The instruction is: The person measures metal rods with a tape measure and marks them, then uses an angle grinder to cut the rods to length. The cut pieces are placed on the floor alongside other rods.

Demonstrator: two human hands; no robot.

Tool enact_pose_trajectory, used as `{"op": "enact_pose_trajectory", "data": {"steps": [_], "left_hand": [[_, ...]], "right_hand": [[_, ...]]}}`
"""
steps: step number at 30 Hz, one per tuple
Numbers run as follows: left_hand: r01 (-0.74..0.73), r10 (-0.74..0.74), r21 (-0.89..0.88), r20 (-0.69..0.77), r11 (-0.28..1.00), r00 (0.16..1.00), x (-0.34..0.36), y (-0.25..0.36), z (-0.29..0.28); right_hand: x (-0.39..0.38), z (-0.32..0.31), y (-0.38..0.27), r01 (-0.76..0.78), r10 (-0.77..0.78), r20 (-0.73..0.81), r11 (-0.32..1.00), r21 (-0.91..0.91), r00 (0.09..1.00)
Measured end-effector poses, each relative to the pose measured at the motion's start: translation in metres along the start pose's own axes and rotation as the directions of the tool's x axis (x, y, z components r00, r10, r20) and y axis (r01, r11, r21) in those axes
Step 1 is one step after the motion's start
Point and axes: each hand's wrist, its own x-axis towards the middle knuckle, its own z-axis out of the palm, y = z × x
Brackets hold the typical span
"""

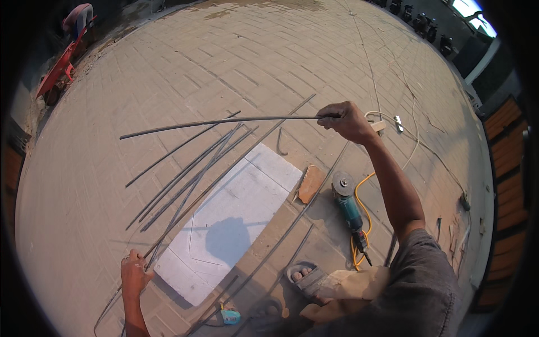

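My right hand (pixel 341 121), raised at centre right, is closed on a steel rod (pixel 219 121) held nearly level over the paving. At lower left, my left hand (pixel 135 269) is closed round a long rod (pixel 230 167) that runs diagonally toward the upper right. Several other rods (pixel 177 155) lie crisscrossed between my hands. Beside them is a white slab (pixel 219 236) with lines on it. An angle grinder (pixel 349 210) with a yellow cord lies below my right hand. A bent rod piece (pixel 281 146), a brown fragment (pixel 310 184) and a small teal tool (pixel 230 315) are near the slab.
A red wheelbarrow (pixel 59 73) and a bent-over person (pixel 76 17) are at top left. Cables cross the paving (pixel 185 50) to a white power strip (pixel 398 123). Motorbikes (pixel 421 25) stand at top right; an orange slatted gate (pixel 505 196) edges the right side.
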Motion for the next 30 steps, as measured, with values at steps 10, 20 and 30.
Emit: {"op": "enact_pose_trajectory", "data": {"steps": [10, 20, 30], "left_hand": [[-0.266, 0.269, -0.143, -0.002, 0.953, 0.963, 0.084, 0.117, 0.035], [-0.173, 0.086, -0.210, -0.366, 0.962, 0.927, 0.117, 0.093, 0.006], [0.165, -0.144, -0.432, 0.082, 0.887, 0.986, 0.133, 0.072, 0.057]], "right_hand": [[0.011, -0.006, -0.023, 0.137, -0.131, -0.096, 0.989, 0.052, 0.987], [0.025, -0.002, 0.005, 0.116, -0.114, -0.032, 0.992, 0.054, 0.993], [0.007, 0.064, 0.010, 0.088, -0.097, 0.220, 0.995, 0.051, 0.971]]}}
